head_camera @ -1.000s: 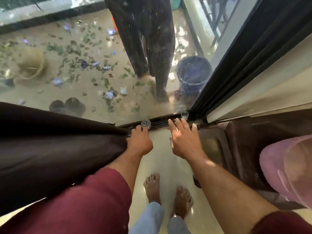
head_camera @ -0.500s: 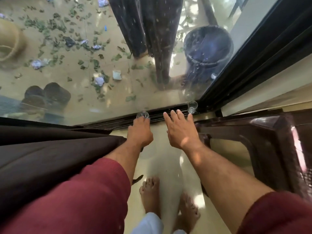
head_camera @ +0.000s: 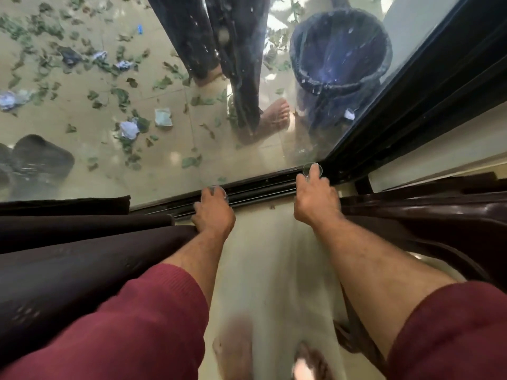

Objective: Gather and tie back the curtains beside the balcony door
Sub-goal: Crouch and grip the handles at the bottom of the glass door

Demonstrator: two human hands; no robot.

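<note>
At far left beyond the glass door (head_camera: 164, 165), dark slippers (head_camera: 41, 157) sit on the balcony's beige tiles among scattered green leaves (head_camera: 120, 96) and scraps of paper. Inside, the dark brown curtain (head_camera: 68, 259) lies in heavy, smooth folds across the left side, its leading edge ending at the left hand (head_camera: 214, 212). That hand is stretched forward with knuckles up and fingers curled, the edge of the cloth touching its heel; its fingertips meet a small clear glass (head_camera: 214, 191) on the black door track (head_camera: 260, 187). Whether it grips cloth or glass cannot be told. Outside, a barefoot person in dark trousers (head_camera: 241, 64) stands beside a round bin (head_camera: 340, 48) lined with a dark bag; its contents are unclear. The right hand (head_camera: 315, 198) curls around a second clear glass (head_camera: 312, 170) by the frame. A glossy brown plastic chair (head_camera: 428, 223) fills the right.
</note>
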